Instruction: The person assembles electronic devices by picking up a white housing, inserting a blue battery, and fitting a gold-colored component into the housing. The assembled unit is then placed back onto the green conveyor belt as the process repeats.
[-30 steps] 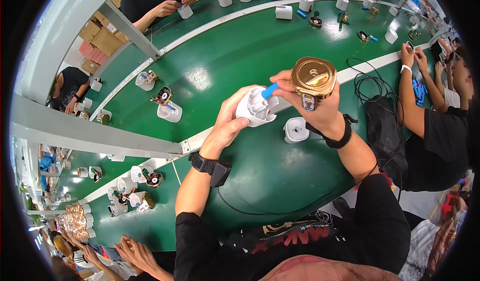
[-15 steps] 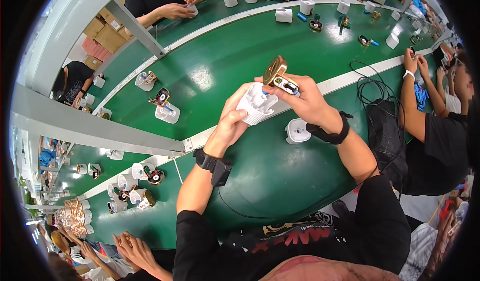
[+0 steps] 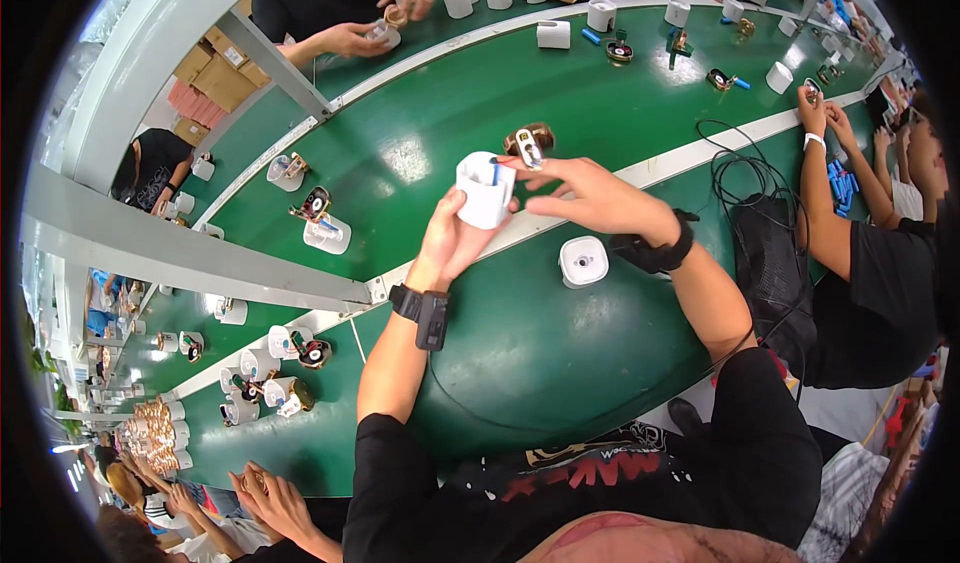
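My left hand (image 3: pixel 452 238) is closed round a white plastic housing (image 3: pixel 484 203), holding it nearly upright above the metal rail with its open end up. Inside the rim shows a bit of blue, perhaps a cell or wire. A gold-rimmed round assembly with a white plate (image 3: pixel 530 145) sits just past the housing's rim, beside my right fingers; how it is supported is hidden. My right hand (image 3: pixel 605 201) has its fingers stretched apart, the index tip at the housing's rim. Below it, a white square cup-like part (image 3: pixel 583 262) stands on the green table.
The green conveyor (image 3: pixel 420 143) carries housings with assemblies (image 3: pixel 327 233) on the left and more parts at the far right. A metal post (image 3: pixel 200 248) crosses on the left. Black cables and a black mesh bag (image 3: pixel 770 263) lie right. Co-workers' hands (image 3: pixel 365 38) work across the belt.
My right hand has let go its pinch on the gold assembly and spread its fingers. The housing has turned more upright and shifted left. Parts on the far belt have slid slightly left.
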A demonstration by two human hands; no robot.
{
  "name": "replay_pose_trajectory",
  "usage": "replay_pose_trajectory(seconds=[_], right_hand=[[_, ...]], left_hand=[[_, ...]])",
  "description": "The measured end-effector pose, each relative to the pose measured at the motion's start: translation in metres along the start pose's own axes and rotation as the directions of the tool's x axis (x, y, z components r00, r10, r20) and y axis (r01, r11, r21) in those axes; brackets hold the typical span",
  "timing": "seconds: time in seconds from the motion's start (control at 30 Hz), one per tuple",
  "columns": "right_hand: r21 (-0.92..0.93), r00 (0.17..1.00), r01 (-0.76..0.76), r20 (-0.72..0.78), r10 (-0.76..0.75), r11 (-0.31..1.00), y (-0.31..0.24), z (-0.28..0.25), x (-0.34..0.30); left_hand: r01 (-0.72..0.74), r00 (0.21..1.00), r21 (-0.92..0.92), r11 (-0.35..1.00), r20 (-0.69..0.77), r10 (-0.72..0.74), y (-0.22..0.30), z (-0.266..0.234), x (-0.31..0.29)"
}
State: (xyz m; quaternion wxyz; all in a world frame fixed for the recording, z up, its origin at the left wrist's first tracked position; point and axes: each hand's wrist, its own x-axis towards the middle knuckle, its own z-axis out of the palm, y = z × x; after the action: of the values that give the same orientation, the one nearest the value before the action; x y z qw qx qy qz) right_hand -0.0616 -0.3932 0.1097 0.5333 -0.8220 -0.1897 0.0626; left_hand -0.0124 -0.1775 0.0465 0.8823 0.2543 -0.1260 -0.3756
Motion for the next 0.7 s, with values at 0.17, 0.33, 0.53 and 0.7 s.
replay_pose_trajectory(seconds=[0.17, 0.33, 0.53, 0.7], right_hand=[[-0.1, 0.97, -0.073, 0.223, 0.093, 0.992, 0.01, -0.067, -0.019], [-0.427, 0.868, -0.387, -0.468, 0.166, 0.818, 0.084, -0.132, -0.033], [-0.289, 0.664, -0.628, -0.684, 0.303, 0.723, 0.165, -0.155, -0.047], [-0.378, 0.758, -0.519, -0.618, 0.208, 0.767, 0.178, -0.159, -0.046]], left_hand=[[-0.201, 0.947, 0.499, 0.843, -0.123, 0.298, 0.024, -0.037, -0.002], [-0.142, 0.764, 0.841, 0.522, -0.242, 0.597, 0.048, -0.072, -0.006], [0.173, 0.629, 0.985, 0.03, -0.134, 0.766, 0.041, -0.082, -0.011], [0.166, 0.566, 0.985, 0.05, -0.137, 0.813, 0.031, -0.095, -0.024]])
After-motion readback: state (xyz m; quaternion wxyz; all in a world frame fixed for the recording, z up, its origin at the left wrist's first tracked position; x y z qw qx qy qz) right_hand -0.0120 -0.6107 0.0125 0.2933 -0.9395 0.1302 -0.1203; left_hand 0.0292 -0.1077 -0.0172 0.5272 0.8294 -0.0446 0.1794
